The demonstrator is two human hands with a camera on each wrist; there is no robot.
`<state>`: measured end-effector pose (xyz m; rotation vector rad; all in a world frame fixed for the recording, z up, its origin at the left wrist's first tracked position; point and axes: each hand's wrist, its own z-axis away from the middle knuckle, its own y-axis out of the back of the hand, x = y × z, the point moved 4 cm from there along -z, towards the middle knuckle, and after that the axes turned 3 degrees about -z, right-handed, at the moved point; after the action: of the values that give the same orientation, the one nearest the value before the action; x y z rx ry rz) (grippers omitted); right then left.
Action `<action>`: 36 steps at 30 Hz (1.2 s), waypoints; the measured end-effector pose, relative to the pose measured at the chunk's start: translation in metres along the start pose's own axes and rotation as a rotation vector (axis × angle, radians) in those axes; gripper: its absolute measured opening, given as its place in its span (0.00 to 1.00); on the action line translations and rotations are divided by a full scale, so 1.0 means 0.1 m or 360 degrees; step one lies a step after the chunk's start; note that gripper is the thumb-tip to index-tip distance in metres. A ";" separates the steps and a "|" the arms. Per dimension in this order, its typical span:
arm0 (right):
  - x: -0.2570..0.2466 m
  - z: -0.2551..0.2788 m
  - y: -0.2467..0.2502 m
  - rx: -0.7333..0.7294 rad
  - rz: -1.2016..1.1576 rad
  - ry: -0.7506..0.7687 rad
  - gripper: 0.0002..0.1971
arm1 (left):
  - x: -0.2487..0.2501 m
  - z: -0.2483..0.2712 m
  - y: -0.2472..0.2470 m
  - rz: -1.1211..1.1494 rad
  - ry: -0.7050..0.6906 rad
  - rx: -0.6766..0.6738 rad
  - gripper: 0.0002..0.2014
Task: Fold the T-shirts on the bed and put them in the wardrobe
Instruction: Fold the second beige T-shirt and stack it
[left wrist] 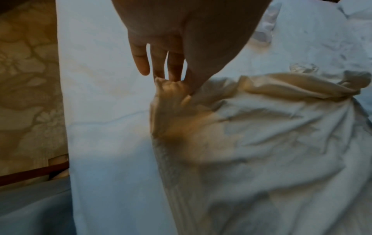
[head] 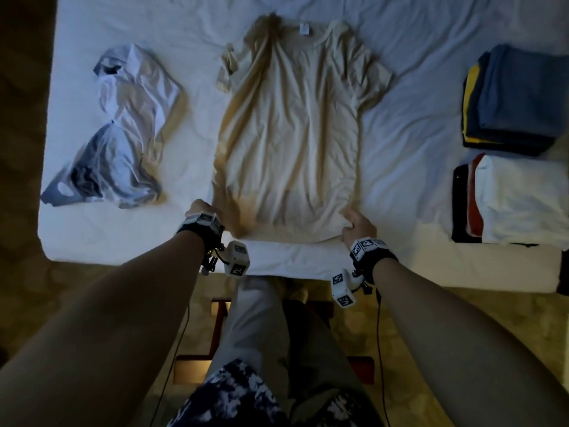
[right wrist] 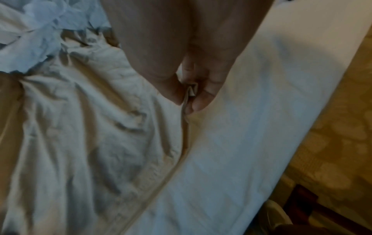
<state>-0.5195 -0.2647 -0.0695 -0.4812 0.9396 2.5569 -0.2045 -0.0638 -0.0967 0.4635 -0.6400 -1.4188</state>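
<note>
A cream T-shirt [head: 292,134] lies spread out on the white bed [head: 123,241], collar at the far end and hem toward me. My left hand [head: 201,211] pinches the hem's left corner, which is bunched and lifted off the sheet [left wrist: 171,89]. My right hand [head: 357,224] pinches the hem's right corner between thumb and fingers [right wrist: 190,92]. A crumpled white and grey T-shirt [head: 129,127] lies unfolded to the left of the cream one.
Two stacks of folded T-shirts sit at the bed's right edge: a blue one [head: 517,97] farther off, a white-topped one [head: 517,198] nearer. Patterned carpet [head: 18,180] lies left of the bed. My legs and a red-framed stool [head: 215,334] are below the bed's near edge.
</note>
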 end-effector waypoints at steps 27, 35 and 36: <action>-1.92 1.59 2.54 0.0668 -0.0252 0.0478 0.13 | 1.71 2.47 2.45 0.1115 -0.1186 0.0190 0.18; -2.52 2.39 3.42 0.1034 -0.0413 0.0654 0.14 | 2.00 3.32 3.31 0.1756 -0.1227 0.0108 0.12; -2.57 2.48 3.52 0.1066 -0.0408 0.0681 0.13 | 2.01 3.43 3.41 0.1805 -0.1229 0.0109 0.11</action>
<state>-0.5011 -0.4050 0.4113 -0.8779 1.6653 1.7863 -0.1660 -0.1990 0.4084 -0.4226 -1.2974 -0.4251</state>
